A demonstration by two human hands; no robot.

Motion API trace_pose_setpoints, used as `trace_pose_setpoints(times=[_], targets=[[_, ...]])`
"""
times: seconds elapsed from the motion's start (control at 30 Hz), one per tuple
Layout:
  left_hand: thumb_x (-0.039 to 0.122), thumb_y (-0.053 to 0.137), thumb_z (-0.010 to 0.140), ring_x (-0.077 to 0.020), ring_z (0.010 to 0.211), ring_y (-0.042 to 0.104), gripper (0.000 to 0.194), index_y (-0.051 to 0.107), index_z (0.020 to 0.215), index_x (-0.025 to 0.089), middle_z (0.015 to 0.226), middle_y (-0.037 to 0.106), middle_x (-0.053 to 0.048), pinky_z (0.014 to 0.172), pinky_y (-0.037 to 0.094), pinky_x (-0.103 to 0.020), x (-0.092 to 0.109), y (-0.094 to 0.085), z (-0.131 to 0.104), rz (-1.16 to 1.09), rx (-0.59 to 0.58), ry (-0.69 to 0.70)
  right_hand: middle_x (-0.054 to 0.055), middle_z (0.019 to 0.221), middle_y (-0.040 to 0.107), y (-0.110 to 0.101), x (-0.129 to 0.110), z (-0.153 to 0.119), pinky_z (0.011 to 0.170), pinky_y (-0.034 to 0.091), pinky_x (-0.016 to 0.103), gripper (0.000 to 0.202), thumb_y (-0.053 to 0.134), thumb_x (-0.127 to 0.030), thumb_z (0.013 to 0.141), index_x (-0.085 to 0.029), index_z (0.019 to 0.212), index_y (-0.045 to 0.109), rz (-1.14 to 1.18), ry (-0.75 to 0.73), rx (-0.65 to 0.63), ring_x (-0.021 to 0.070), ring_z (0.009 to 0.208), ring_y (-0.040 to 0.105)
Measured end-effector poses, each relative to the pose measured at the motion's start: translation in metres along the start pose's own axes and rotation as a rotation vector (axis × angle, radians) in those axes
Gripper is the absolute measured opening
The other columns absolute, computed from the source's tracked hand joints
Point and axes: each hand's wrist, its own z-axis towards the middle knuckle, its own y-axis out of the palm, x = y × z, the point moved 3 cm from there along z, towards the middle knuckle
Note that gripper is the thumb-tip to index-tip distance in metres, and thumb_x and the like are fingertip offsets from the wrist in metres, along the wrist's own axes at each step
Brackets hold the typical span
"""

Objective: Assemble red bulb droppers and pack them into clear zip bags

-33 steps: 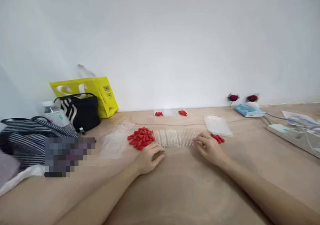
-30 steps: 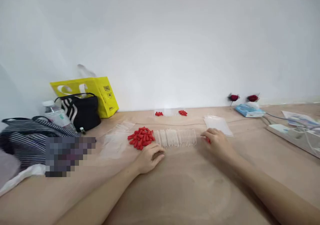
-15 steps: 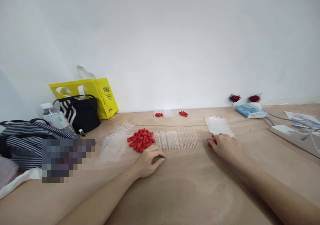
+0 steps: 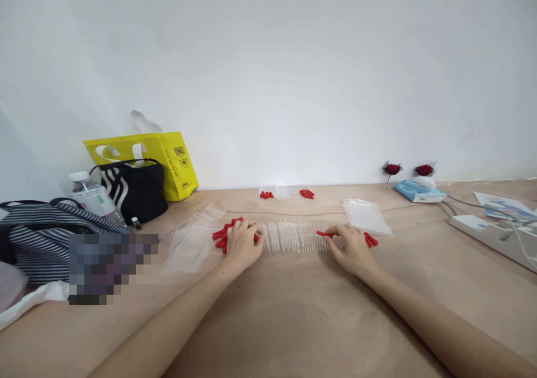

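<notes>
My left hand (image 4: pixel 242 245) reaches over a pile of small red tapered pieces (image 4: pixel 220 236), its fingers bent down and partly hiding the pile. One red piece (image 4: pixel 257 237) shows between its thumb and fingers. To the right of the pile lies a row of thin white sticks (image 4: pixel 289 237), which look like cotton swabs. At the row's right end, my right hand (image 4: pixel 350 249) pinches a red piece (image 4: pixel 324 234) whose tip points left over the sticks. Several more red pieces (image 4: pixel 371 239) lie just right of that hand.
Clear zip bags (image 4: pixel 188 246) lie left of the pile; another zip bag (image 4: pixel 367 217) is behind my right hand. Two small bags with red pieces (image 4: pixel 307 194) rest by the wall. Tissues (image 4: pixel 419 190) and a power strip (image 4: pixel 490 235) are right, bags (image 4: pixel 180 168) left.
My right hand has moved left from the small red group to the sticks' right end, now holding a red piece. My left hand has moved up onto the red pile.
</notes>
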Motion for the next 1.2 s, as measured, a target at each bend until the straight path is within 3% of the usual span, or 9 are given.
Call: trace_pose_setpoints(times=[0.13, 0.3, 0.7, 1.2], targets=[[0.035, 0.048, 0.073, -0.0295, 0.096, 0.045, 0.024, 0.065, 0.073, 0.018, 0.090, 0.059, -0.010, 0.080, 0.029, -0.043, -0.002, 0.009, 0.026, 0.066, -0.051, -0.084, 0.006, 0.087, 0.063, 0.020, -0.019, 0.006, 0.072, 0.032, 0.032, 0.018, 0.045, -0.022, 0.078, -0.019, 0.091, 0.057, 0.036, -0.058, 0.018, 0.0206, 0.084, 0.053], [0.040, 0.048, 0.068, -0.0331, 0.097, 0.044, 0.033, 0.068, 0.072, 0.015, 0.095, 0.058, -0.016, 0.080, 0.028, -0.044, -0.003, 0.024, 0.038, 0.120, -0.120, -0.149, 0.007, 0.090, 0.061, 0.030, -0.031, 0.011, 0.073, 0.031, 0.033, 0.027, 0.043, -0.015, 0.079, -0.019, 0.102, 0.057, -0.022, -0.115, -0.005, 0.0207, 0.087, 0.050], [0.031, 0.048, 0.071, -0.0346, 0.096, 0.046, 0.029, 0.069, 0.078, 0.012, 0.096, 0.060, -0.020, 0.078, 0.030, -0.044, 0.005, 0.026, 0.044, 0.153, -0.170, -0.148, 0.004, 0.083, 0.060, 0.025, -0.027, 0.008, 0.073, 0.029, 0.033, 0.018, 0.046, -0.022, 0.080, -0.023, 0.090, 0.061, 0.070, -0.061, -0.023, 0.0195, 0.083, 0.051], [0.034, 0.052, 0.070, -0.0366, 0.098, 0.046, 0.028, 0.068, 0.078, 0.011, 0.098, 0.060, -0.021, 0.079, 0.031, -0.045, 0.007, 0.020, 0.049, 0.139, -0.204, -0.225, 0.003, 0.084, 0.061, 0.024, -0.031, 0.009, 0.075, 0.028, 0.033, 0.016, 0.046, -0.022, 0.080, -0.022, 0.088, 0.061, 0.092, -0.052, -0.034, 0.0190, 0.084, 0.051]])
